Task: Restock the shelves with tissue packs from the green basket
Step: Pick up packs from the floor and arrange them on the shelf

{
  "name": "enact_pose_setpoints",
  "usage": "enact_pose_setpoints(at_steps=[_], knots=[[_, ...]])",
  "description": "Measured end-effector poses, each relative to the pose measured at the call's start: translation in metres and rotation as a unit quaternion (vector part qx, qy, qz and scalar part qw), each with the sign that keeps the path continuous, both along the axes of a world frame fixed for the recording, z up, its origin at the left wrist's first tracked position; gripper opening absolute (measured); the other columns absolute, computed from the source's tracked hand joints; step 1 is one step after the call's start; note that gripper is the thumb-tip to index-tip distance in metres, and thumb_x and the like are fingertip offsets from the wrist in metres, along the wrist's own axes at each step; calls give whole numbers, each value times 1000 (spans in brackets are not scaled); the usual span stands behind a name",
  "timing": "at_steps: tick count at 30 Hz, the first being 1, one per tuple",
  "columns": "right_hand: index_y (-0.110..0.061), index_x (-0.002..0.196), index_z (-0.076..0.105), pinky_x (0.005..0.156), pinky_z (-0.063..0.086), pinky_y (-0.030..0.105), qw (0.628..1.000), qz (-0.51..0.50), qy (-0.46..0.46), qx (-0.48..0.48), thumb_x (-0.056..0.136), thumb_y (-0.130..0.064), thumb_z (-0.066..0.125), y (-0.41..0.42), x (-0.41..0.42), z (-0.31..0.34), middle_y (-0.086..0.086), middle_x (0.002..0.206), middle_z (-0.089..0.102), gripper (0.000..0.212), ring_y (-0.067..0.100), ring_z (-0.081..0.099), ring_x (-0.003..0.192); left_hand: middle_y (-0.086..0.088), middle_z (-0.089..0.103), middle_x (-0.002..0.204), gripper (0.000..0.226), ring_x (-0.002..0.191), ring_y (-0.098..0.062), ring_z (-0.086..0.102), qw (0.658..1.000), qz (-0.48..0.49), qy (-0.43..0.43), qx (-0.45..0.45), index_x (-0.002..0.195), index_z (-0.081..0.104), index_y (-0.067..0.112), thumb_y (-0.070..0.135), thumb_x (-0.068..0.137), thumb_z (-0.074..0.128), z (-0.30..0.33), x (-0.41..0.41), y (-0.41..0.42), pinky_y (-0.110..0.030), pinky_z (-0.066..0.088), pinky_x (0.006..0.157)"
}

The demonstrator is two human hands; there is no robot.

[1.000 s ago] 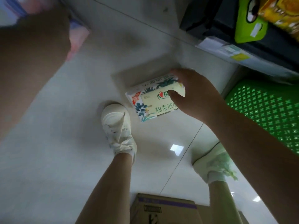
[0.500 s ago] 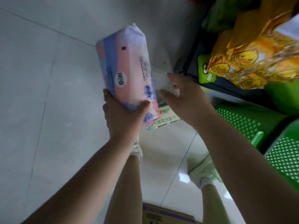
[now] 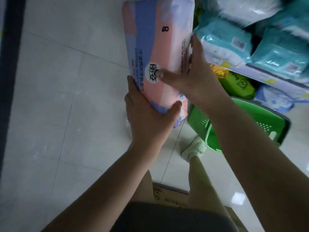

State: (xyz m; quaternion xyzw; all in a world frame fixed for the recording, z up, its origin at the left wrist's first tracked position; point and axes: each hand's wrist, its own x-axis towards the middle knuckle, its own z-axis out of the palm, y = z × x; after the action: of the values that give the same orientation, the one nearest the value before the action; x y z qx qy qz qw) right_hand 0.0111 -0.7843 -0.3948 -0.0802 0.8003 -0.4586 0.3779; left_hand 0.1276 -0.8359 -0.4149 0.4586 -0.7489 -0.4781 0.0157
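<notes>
Hands (image 3: 147,114) (image 3: 194,76) clasp pink tissue pack (image 3: 155,52), thumbs across front.

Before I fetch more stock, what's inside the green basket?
The green basket shows only bare mesh walls and floor. The right forearm and the pink tissue pack, held by both hands, cover its near left corner, so that part stays unknown.
</notes>
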Motion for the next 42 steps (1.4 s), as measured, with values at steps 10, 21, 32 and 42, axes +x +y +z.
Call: enact_pose_setpoints(at_steps=[10,21,32,42], knots=[[-23,140,21,94,50,37,992,-87,75,-48,59,-39,77,23,30,165,-10,124,54,99,10,57,110,-3,43,132,115,117,-18,48,986,-128,101,-48,146,17,10,57,53,68,155,21,-7,-41,48,95],[-42,146,15,95,49,36,986,-77,124,-77,54,-43,73,119,31,286,-14,132,52,108,7,55,116,21,51,122,79,109,5,52,952,-224,208,8,130,24,50,59,60,61,265,32,46,0,40,78],[-55,140,7,93,34,17,976,-28,214,18,63,-32,79,271,42,345,-16,137,38,109,2,38,123,6,33,139,107,124,-5,39,912,-237,326,-73,141,13,29,82,58,53,333,-40,122,-22,34,99],[-37,147,-4,94,32,24,917,33,345,195,67,-30,73,429,14,354,-7,136,35,112,15,35,126,8,52,129,89,117,-9,51,891,-366,266,37,129,43,31,77,55,58,310,-76,285,-35,46,94]])
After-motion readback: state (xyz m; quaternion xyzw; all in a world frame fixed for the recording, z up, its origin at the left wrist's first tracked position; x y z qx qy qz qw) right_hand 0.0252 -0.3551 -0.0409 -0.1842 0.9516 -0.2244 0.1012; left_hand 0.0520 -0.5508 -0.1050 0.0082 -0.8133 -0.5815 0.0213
